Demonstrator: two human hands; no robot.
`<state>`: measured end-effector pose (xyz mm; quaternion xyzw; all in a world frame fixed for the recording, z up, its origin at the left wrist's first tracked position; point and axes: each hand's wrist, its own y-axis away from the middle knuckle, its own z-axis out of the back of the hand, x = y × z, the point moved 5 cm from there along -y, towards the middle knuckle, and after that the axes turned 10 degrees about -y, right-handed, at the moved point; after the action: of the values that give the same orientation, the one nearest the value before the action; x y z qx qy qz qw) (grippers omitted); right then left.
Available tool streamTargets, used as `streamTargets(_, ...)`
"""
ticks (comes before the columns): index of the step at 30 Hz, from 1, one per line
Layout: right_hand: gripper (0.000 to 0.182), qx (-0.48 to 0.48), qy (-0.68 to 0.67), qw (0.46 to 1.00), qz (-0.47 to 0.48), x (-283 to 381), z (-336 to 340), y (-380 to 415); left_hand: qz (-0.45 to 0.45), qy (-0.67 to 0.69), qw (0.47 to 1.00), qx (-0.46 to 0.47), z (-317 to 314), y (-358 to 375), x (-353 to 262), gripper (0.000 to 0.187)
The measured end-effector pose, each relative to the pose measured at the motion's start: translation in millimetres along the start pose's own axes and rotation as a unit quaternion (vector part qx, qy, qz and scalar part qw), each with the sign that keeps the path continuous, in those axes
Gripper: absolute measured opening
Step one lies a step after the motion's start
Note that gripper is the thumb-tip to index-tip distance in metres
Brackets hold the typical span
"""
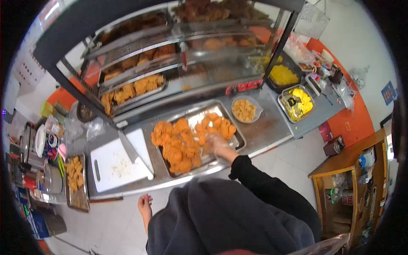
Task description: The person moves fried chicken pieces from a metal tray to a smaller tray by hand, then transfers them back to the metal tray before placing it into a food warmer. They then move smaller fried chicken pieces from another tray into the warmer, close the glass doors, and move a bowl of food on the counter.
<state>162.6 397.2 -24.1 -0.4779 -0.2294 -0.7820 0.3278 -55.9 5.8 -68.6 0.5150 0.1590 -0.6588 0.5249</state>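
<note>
A metal tray [240, 137] on the counter holds many pieces of orange fried chicken [176, 142]. My right hand [217, 145], in a thin clear glove, reaches over the tray and touches or hovers at the pieces on its right side. Its fingers are blurred, so I cannot tell whether they grip a piece. Low at my left side, off the counter's edge, my left hand [145, 201] hangs bare, holding nothing, its fingers loosely bent and apart. Left of the tray, a large knife [132, 149] lies across the right part of a white cutting board [114, 170] with crumbs.
Behind the tray stands a glass display case [182, 95] with shelves of fried food. A bowl of crumbs [244, 109] and a tray of yellow food [297, 103] are on the right. A narrow tray [78, 202] sits far left, a wooden cabinet [348, 170] at lower right.
</note>
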Motion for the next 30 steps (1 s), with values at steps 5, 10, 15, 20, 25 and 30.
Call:
streamTargets(5, 0.027, 0.01, 0.164, 0.986, 0.01, -27.5, -21.5, -12.2, -0.004, 0.008, 1.0, -0.003, 1.3, -10.1, 9.9, 0.017)
streamTargets(10, 0.014, 0.001, 0.323, 0.944, 0.067, 15.9, -24.7, 0.5, -0.002, 0.014, 1.0, -0.009, 7.4, -16.9, 14.2, 0.013)
streamTargets(15, 0.009, -0.065, 0.31, 0.932, 0.179, 19.6, -22.5, 5.3, 0.005, 0.022, 0.999, -0.023, 15.5, -11.6, 11.7, 0.015)
streamTargets(20, 0.014, -0.022, 0.157, 0.979, 0.131, 5.4, -5.3, -17.7, 0.006, 0.032, 0.998, -0.049, 25.3, -4.5, 12.8, 0.014)
streamTargets(25, 0.018, -0.03, 0.076, 0.996, 0.026, -3.7, 9.1, -43.7, 0.013, 0.029, 0.998, -0.046, 28.1, -8.5, 13.5, 0.013)
streamTargets(30, 0.024, -0.038, -0.054, 0.995, -0.07, -7.5, 19.7, -52.4, 0.02, 0.006, 0.998, -0.055, 27.0, -2.2, -0.5, 0.014)
